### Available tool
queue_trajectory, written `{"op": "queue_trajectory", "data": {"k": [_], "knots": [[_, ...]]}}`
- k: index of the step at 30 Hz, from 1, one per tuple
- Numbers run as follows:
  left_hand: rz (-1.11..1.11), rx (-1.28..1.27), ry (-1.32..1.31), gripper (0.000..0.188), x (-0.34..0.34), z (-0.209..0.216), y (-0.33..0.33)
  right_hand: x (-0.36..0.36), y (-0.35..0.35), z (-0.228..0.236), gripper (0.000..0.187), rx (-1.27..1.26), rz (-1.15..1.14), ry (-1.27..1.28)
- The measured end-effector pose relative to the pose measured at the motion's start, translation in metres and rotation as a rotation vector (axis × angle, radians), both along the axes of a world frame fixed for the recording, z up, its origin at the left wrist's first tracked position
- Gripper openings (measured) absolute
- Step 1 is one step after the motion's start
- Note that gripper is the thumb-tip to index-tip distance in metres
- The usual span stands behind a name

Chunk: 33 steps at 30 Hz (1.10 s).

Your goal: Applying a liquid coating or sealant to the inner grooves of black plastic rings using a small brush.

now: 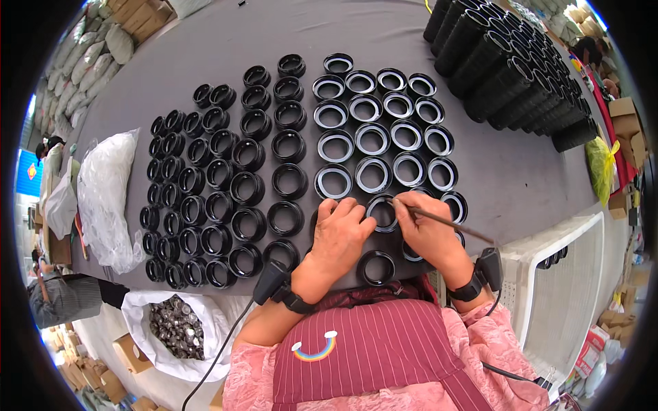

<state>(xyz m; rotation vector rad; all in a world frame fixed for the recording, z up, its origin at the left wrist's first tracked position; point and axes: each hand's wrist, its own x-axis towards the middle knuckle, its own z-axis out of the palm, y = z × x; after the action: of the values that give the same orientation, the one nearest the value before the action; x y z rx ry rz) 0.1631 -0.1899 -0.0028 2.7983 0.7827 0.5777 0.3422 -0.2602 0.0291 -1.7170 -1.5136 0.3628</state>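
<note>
My right hand [428,229] is closed round a thin brown stick [456,225]. One end of the stick points at the rim of a black ring [382,214], and the other slants off to the right. Beside that ring's left edge, my left hand [343,229] has its fingers curled together; what they pinch, if anything, is hidden. Just below lies another black ring [376,268]. Beyond my hands stand rows of black rings with pale grey inner bands [373,138]. To the left are rows of all-black rings [289,181].
Tall stacks of black rings [507,75] stand at the far right of the grey table [226,41]. A clear plastic bag [110,198] lies at its left edge. Below are a white sack of small dark parts [177,329] and, at right, a white crate [528,274].
</note>
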Motion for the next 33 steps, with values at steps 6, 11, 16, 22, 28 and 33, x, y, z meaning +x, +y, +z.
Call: {"op": "queue_trajectory", "data": {"k": [6,11,16,22,28,33], "knots": [[0.007,0.034,0.0,0.009,-0.002,0.001,-0.004,-0.015,-0.003,-0.01,0.005,0.009,0.109,0.141],[-0.002,0.076,-0.013,0.006,-0.001,0.003,-0.004,0.0,-0.011,-0.013,0.015,-0.079,0.004,0.624],[-0.05,-0.128,-0.114,0.005,-0.003,0.018,0.004,0.016,-0.032,0.017,0.019,0.172,-0.122,0.578],[-0.034,-0.11,0.077,0.009,0.007,0.011,0.014,0.009,-0.042,0.01,0.017,0.222,-0.1,0.507],[0.15,0.047,-0.27,0.008,-0.016,0.037,0.034,0.001,-0.022,0.007,0.012,0.086,-0.002,0.503],[0.197,0.001,-0.182,0.015,-0.052,0.036,0.056,-0.015,0.02,0.007,0.011,0.029,0.167,0.424]]}}
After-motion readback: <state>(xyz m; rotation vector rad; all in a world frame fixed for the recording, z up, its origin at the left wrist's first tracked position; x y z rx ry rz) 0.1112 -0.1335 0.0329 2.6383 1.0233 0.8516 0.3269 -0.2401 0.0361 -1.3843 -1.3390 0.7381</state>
